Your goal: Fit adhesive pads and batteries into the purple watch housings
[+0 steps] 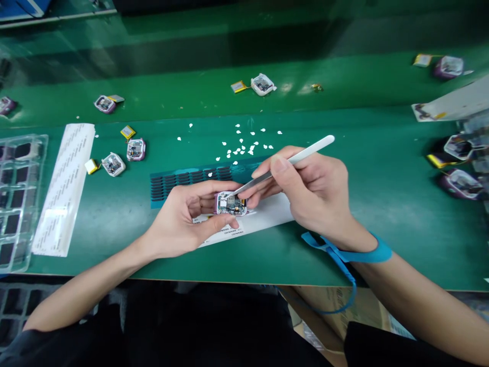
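Note:
Between the thumb and fingers of my left hand point(187, 219) is a small open electronic device point(231, 205), its circuit board facing up in a white and purple case. My right hand point(309, 188) grips metal tweezers point(301, 154) like a pen. Their tip reaches the upper part of the board; whether it pinches anything there is too small to tell. Under both hands lies a white printed sheet point(229, 232). Behind my left hand is a sheet of black strips point(183, 183) on blue-green backing, partly hidden by the fingers.
Small white round stickers point(242, 148) lie scattered beyond my hands. Similar open devices with batteries stand left point(136, 149), on the far strip point(262, 84) and right point(462, 183). A clear compartment tray point(23, 199) and a white paper strip point(63, 193) lie left. A blue strap point(344, 255) hangs from my right wrist.

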`<state>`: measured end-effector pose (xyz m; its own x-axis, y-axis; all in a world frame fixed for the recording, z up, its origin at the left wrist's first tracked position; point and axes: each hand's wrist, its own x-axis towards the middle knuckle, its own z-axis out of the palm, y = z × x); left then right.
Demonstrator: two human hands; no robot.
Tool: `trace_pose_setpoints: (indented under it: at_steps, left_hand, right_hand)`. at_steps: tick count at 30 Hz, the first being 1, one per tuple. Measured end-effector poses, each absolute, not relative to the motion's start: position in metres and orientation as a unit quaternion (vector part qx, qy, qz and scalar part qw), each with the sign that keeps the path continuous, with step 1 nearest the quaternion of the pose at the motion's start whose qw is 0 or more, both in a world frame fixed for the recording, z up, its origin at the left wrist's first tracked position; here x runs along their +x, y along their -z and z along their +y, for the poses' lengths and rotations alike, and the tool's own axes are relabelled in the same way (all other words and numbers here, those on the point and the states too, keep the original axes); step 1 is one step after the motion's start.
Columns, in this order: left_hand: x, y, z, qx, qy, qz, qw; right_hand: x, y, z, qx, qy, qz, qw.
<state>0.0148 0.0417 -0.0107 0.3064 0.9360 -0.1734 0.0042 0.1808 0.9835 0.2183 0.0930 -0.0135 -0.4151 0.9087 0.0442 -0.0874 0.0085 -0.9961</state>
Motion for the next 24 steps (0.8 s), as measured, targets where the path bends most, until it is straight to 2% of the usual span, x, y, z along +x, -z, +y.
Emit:
trace_pose_setpoints:
  at_steps: [4,8,13,14,18,21,24]
  left_hand:
    - [0.015,0.011,0.041,0.525,-0.379,0.462,0.607]
    - [0.017,0.013,0.041,0.526,-0.377,0.49,0.584]
    - [0.014,0.01,0.046,0.519,-0.402,0.528,0.539]
    - [0.013,0.01,0.048,0.51,-0.423,0.536,0.524]
    - [0.007,0.014,0.056,0.501,-0.479,0.56,0.453]
    - [0.003,0.021,0.06,0.581,-0.42,0.575,0.393]
    - [0.002,0.027,0.06,0.681,-0.343,0.578,0.291]
  right_hand:
    - [0.217,0.014,0.09,-0.362,-0.593,-0.587,0.415]
    - [0.218,0.018,0.081,-0.378,-0.496,-0.66,0.419]
    - [0.227,0.018,0.084,-0.377,-0.368,-0.658,0.538]
    - [0.229,0.017,0.088,-0.388,-0.349,-0.664,0.535]
    - [0.234,0.021,0.108,-0.366,-0.296,-0.776,0.42]
    - [0.233,0.028,0.115,-0.36,-0.3,-0.804,0.366]
    - [0.233,0.028,0.116,-0.362,-0.302,-0.806,0.357]
